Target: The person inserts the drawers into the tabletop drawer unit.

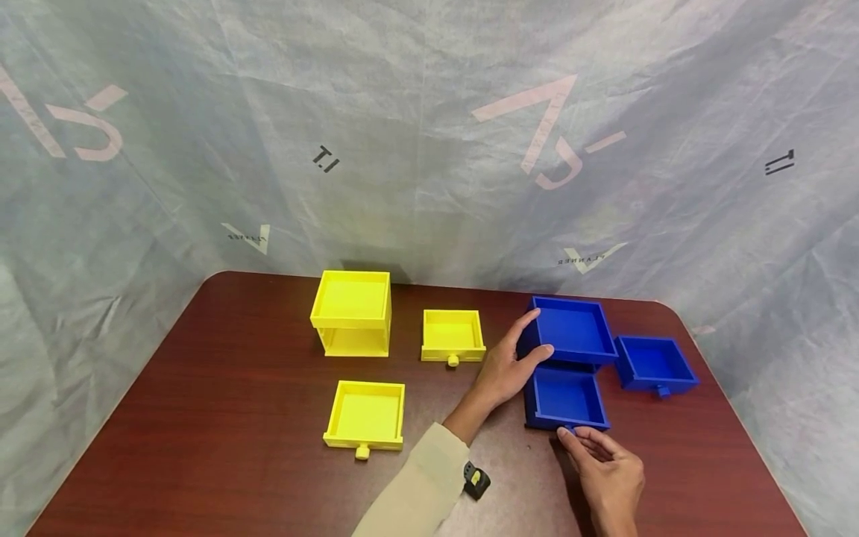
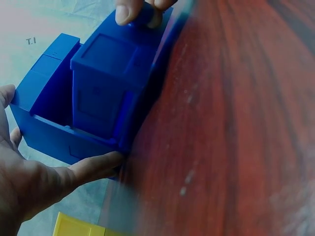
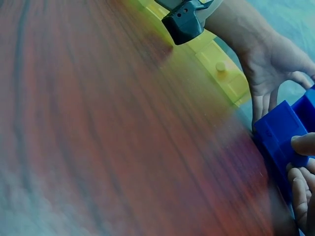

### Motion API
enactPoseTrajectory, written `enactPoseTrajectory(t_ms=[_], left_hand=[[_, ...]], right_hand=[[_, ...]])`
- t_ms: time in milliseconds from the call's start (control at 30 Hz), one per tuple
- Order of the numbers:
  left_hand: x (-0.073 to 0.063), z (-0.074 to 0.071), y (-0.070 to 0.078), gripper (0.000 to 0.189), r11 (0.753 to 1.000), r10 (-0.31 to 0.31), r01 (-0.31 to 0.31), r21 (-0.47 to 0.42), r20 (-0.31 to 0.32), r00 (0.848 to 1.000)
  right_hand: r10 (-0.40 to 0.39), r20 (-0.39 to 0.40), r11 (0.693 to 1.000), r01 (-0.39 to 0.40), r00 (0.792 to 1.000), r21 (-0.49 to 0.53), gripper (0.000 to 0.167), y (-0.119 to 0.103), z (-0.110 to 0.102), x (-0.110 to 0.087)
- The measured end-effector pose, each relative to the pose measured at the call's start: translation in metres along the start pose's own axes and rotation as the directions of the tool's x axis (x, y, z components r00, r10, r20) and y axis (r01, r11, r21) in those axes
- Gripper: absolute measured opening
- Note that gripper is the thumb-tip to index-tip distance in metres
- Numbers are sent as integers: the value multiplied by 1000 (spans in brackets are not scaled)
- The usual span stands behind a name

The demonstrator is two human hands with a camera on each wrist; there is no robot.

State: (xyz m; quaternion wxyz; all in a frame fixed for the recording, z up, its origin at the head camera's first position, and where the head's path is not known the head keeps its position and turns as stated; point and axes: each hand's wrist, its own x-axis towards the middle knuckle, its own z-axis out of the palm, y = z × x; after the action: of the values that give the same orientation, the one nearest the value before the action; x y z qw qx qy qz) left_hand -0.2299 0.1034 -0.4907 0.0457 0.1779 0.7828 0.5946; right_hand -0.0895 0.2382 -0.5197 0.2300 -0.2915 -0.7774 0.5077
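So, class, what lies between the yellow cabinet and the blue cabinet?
In the head view, from left to right: one yellow drawer, then the left hand, which holds the blue cabinet by its side.

On the counter (image 1: 201, 418), left cabinet (image 1: 351, 323) behind front drawer (image 1: 367, 418); inner drawer (image 1: 569, 401) partly in right cabinet (image 1: 579, 355); middle drawer (image 1: 452, 335) between cabinets; outer drawer (image 1: 656, 362) rightmost.

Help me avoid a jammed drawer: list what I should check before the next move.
1. Left hand against the blue cabinet: ok, touching its left side.
2. Right hand on the knob: ok, pinched.
3. Front blue drawer fully in: not ok, it projects from the cabinet.
4. Other blue drawer out of the path: ok, to the cabinet's right.
5. Front drawer's rear edge seated: cannot tell, hidden.
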Motion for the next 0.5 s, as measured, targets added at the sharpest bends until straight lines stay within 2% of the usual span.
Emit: enactPoseTrajectory(t_ms=[500], left_hand=[[0, -1, 0, 61, 1000, 3, -3, -17, 9, 1000]], right_hand=[[-4, 1, 1000, 4, 1000, 4, 33, 1, 0, -1]])
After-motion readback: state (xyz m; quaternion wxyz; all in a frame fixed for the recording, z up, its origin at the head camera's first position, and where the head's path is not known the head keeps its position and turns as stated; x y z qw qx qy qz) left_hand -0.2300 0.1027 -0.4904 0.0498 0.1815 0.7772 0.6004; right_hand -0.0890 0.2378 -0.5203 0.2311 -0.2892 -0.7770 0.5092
